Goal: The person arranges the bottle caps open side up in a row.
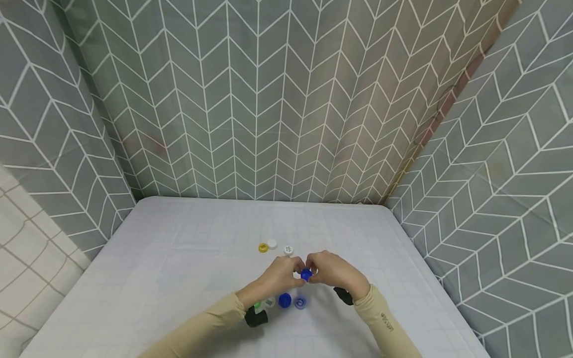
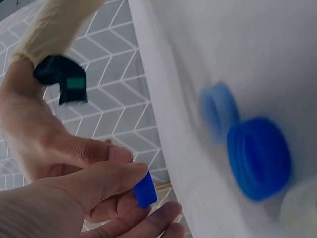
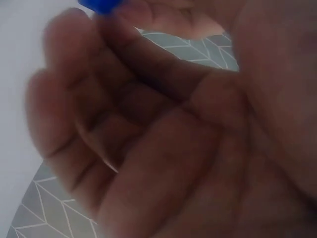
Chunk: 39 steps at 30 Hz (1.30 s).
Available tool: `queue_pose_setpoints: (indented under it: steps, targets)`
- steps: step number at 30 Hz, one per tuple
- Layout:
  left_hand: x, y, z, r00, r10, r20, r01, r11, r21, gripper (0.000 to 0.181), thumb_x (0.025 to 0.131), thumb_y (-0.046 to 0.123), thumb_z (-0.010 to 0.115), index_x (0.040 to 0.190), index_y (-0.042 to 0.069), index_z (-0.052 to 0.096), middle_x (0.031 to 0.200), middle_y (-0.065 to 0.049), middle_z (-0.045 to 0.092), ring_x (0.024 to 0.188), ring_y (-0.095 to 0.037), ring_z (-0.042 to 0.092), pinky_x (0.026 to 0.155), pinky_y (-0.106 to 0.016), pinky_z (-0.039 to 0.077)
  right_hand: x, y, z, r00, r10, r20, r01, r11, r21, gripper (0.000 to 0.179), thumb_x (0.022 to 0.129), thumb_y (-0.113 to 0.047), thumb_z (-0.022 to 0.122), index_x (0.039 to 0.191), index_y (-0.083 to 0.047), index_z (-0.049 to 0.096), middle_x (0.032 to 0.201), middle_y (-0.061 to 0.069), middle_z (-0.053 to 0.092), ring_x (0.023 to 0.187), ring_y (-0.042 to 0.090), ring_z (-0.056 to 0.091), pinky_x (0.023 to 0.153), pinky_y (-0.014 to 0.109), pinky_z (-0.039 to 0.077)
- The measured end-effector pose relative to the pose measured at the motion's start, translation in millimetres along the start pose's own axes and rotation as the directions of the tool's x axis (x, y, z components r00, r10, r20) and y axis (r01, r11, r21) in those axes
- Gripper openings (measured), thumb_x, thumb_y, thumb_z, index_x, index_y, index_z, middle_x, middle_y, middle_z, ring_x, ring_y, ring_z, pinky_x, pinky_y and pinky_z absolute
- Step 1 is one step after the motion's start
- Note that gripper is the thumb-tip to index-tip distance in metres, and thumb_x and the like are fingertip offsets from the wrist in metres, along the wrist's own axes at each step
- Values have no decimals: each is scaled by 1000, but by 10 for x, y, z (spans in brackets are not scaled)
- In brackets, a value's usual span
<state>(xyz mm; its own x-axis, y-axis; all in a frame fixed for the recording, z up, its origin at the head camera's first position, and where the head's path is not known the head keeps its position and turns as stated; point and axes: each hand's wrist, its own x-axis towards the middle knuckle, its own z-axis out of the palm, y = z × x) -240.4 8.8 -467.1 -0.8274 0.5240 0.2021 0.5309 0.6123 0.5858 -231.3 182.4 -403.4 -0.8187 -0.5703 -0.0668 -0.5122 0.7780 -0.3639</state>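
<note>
A small blue bottle cap (image 1: pixel 306 275) is pinched between both hands above the white table. My left hand (image 1: pixel 283 272) grips it from the left with thumb and fingers, while my right hand (image 1: pixel 334 271) pinches the opposite side. In the left wrist view the blue cap (image 2: pixel 145 191) is seen edge-on at the fingertips, raised off the table. Only a sliver of the cap (image 3: pixel 101 5) shows at the top of the right wrist view. Below the hands lie a larger blue cap (image 1: pixel 285 300) and a pale blue cap (image 1: pixel 300 302).
A clear or whitish cap (image 1: pixel 269 302) and a green cap (image 1: pixel 257 305) lie beside the left wrist, partly covered. Beyond the hands lie a yellow cap (image 1: pixel 263 247), a white cap (image 1: pixel 272 244) and a printed white cap (image 1: pixel 288 250). Patterned grey curtains (image 1: pixel 268 124) surround the table (image 1: pixel 179 238).
</note>
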Motion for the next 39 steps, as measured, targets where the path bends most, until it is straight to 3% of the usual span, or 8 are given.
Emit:
queue_pose_setpoints:
  steps: [4,9,22,39]
  targets:
    - [-38,38,92,999,42,-34,-38,993,110,27,75,26,79,98,13,71,90,5,70,84,-9,61,76,-25,43,-30,11,14,998,51,49,-50,998,-23,19,75,-8,78,91,-6,67,79,-1,64,68,8,50,63,26,44]
    - [-73,95,154,999,27,-19,-23,982,186,31,72,30,79,99,16,72,95,7,64,89,-11,57,78,-29,38,-71,24,59,994,79,76,-74,996,-56,19,74,-11,79,89,-8,67,74,-6,57,67,8,49,61,26,42]
    - [-116,173,291,999,9,41,-18,974,225,27,71,34,83,91,19,72,88,9,60,81,-7,48,84,-36,41,-204,44,179,991,77,110,-73,996,-43,20,74,-12,80,86,-7,65,70,-8,53,63,7,46,58,23,40]
    - [-167,202,441,997,41,65,-60,943,328,31,68,38,85,86,19,68,80,11,54,78,-7,46,79,-33,40,-255,105,330,986,73,147,-65,996,-56,23,71,-9,81,83,-10,61,67,-10,51,58,4,44,55,21,39]
